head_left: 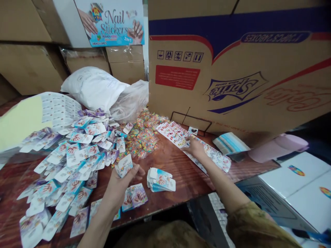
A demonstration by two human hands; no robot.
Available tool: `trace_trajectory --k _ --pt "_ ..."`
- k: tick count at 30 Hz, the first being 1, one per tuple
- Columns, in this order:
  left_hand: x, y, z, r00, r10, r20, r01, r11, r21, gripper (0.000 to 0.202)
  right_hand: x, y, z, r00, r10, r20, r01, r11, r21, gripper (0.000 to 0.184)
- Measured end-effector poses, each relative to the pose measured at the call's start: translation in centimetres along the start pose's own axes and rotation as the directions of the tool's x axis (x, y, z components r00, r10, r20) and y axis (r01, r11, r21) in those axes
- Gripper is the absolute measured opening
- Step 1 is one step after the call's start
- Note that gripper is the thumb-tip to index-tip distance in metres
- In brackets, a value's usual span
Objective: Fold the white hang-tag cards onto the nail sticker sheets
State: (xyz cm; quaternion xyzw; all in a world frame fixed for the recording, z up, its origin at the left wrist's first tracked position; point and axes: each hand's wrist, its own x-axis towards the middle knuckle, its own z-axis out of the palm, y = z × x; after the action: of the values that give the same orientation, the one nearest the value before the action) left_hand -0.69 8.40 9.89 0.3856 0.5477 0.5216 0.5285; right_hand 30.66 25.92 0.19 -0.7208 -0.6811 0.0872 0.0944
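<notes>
My left hand (126, 175) is closed on a small nail sticker box (124, 165), a flat white carton with blue print, gripped by thumb and fingers above the table. Over a long sheet of colourful stickers (170, 132), my right hand (194, 147) rests with thumb and forefinger apart, touching the sheet; whether a single sticker is between them cannot be made out. Between the hands, near the table edge, lies a stack of flat white-and-blue boxes (161, 179). Beside it are a few boxes with hand pictures (134, 197).
A heap of small boxes (80, 151) covers the left side. Behind it are candy packets (143, 134) and a white sack (90, 88). A large carton (227, 75) stands at the back right, near a wire stand (191, 119), a blue-and-white bundle (230, 143) and a pink bottle (276, 148).
</notes>
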Motion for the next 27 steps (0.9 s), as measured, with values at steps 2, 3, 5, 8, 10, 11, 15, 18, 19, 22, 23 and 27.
trace_trajectory --k 2,3,5,8,10,11,15,18,19,22,23,27 --pt "0.0 0.1 0.3 0.999 -0.029 -0.019 0.029 0.999 -0.015 0.032 0.1 -0.1 -0.2 1.000 -0.014 -0.012 0.014 1.000 0.022 0.045" --pt "0.0 0.2 0.4 0.999 -0.039 -0.023 0.038 0.999 -0.019 0.033 0.2 -0.2 -0.3 1.000 -0.019 -0.020 0.020 0.999 0.033 0.036" --pt "-0.1 0.3 0.6 0.999 -0.048 -0.020 0.048 0.998 -0.031 0.034 0.4 -0.2 -0.5 0.999 -0.029 -0.040 0.032 0.998 0.056 0.021" --pt "-0.1 0.3 1.0 0.998 -0.064 -0.005 0.063 0.996 -0.056 0.035 0.5 -0.1 -0.9 0.995 -0.039 -0.087 0.048 0.994 0.099 0.012" --pt "-0.1 0.4 1.2 0.997 -0.074 0.000 0.074 0.995 -0.067 0.036 0.4 -0.1 -1.1 0.991 -0.042 -0.125 0.059 0.989 0.137 0.011" --pt "-0.1 0.4 1.3 0.997 -0.079 0.003 0.079 0.994 -0.070 0.036 0.3 -0.1 -1.2 0.988 -0.045 -0.145 0.069 0.985 0.160 0.010" --pt "0.0 0.2 1.5 0.996 -0.093 -0.004 0.093 0.992 -0.085 0.036 0.1 0.1 -1.8 0.970 -0.061 -0.234 0.127 0.951 0.280 0.015" --pt "0.2 -0.1 1.7 0.996 -0.086 -0.021 0.084 0.990 -0.114 0.036 0.1 0.3 -2.6 0.958 -0.046 -0.284 0.161 0.903 0.399 0.029" --pt "0.2 -0.2 1.8 0.996 -0.079 -0.027 0.075 0.989 -0.124 0.036 0.1 0.3 -3.0 0.954 -0.044 -0.295 0.178 0.878 0.444 0.034" --pt "0.5 -0.1 2.6 0.999 -0.035 -0.041 0.029 0.991 -0.132 0.033 -1.2 -1.1 -4.5 0.941 -0.073 -0.330 0.260 0.781 0.568 0.045" --pt "0.6 0.0 3.2 0.999 -0.011 -0.044 0.005 0.991 -0.135 0.033 -2.0 -2.1 -5.1 0.935 -0.088 -0.343 0.297 0.725 0.621 0.045" --pt "0.8 0.3 5.8 0.997 0.079 -0.024 -0.083 0.970 -0.227 0.039 -7.4 -7.4 -7.2 0.909 -0.130 -0.395 0.415 0.331 0.847 0.031"
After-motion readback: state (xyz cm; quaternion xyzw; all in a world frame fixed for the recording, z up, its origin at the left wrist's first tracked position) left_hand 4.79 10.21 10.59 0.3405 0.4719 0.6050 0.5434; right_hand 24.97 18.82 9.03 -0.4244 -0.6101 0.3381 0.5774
